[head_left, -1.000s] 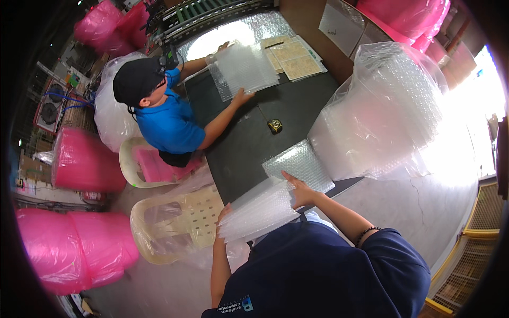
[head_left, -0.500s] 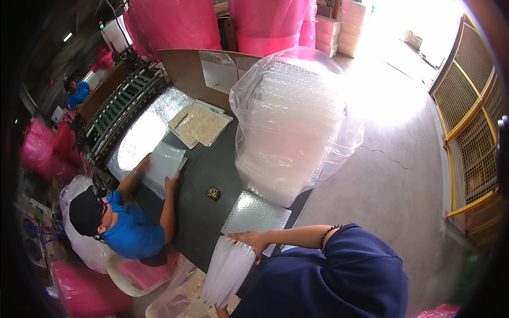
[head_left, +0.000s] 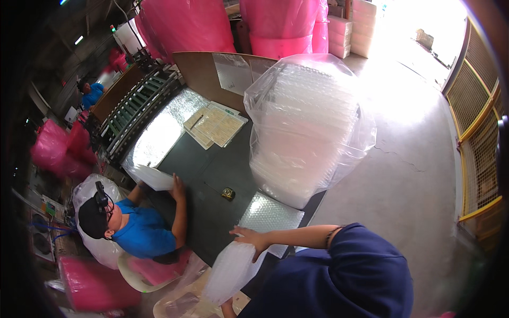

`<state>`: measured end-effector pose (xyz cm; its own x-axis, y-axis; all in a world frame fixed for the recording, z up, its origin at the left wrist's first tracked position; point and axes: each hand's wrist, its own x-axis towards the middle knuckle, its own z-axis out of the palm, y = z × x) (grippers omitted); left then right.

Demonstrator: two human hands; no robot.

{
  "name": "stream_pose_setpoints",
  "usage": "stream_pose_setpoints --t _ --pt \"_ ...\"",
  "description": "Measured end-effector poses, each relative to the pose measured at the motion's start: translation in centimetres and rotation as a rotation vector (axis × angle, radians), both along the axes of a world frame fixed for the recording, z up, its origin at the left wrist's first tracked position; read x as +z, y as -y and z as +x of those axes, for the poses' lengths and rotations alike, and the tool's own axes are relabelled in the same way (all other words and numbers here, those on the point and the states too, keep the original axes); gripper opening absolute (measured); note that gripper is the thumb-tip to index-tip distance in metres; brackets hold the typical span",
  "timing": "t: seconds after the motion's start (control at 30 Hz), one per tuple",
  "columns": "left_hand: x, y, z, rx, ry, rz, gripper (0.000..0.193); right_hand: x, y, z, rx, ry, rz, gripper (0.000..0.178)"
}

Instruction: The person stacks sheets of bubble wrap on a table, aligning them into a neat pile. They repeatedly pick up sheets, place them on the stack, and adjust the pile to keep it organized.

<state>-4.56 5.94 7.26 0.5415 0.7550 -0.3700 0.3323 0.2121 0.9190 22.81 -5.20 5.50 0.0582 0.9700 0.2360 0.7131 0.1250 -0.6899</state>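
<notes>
Currently, the left hand [head_left: 228, 309] is at the lower end of the bubble-wrap stack [head_left: 228, 273], mostly cut off by the lower edge; its fingers are hidden and its grip cannot be told. The right hand [head_left: 249, 241] holds the upper end, thumb down one side, fingers extended past the top edge. The stack is tilted beside the torso, near the table's near edge; its sheet count cannot be made out. A cream chair [head_left: 183, 305] is partly concealed and cut off below.

A silvery bubble sheet [head_left: 270, 217] lies on the dark table [head_left: 204, 169], partly covered by the right forearm. Farther on is a tape measure [head_left: 228, 194], its markings unreadable. A co-worker in blue [head_left: 146, 228] holds white sheets [head_left: 154, 177]; one of that person's hands is largely obscured. A clear bag [head_left: 307, 127] contains stacked bubble material, blurred by glare and plastic. Beyond lie papers [head_left: 217, 127] and a roller conveyor [head_left: 138, 108].
</notes>
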Motion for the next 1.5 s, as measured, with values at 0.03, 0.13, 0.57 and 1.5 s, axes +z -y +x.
stream_pose_setpoints --t 0.03,0.13,0.57,1.5 --pt "1.3 -0.1 0.0 0.001 0.022 0.030 0.062 4.4 0.5 0.6 -0.024 0.013 0.075 0.110" --pt "6.2 -1.7 2.9 -0.132 0.153 0.141 0.064 14.8 3.9 3.9 0.052 -0.453 0.264 0.106" --pt "19.9 12.2 41.2 -1.037 0.625 1.568 0.055 24.6 36.4 14.4 -0.687 -0.967 1.113 0.066" --pt "22.8 15.7 32.5 -1.710 0.506 1.578 0.021 36.7 10.1 31.0 -0.860 0.101 -0.644 0.066"
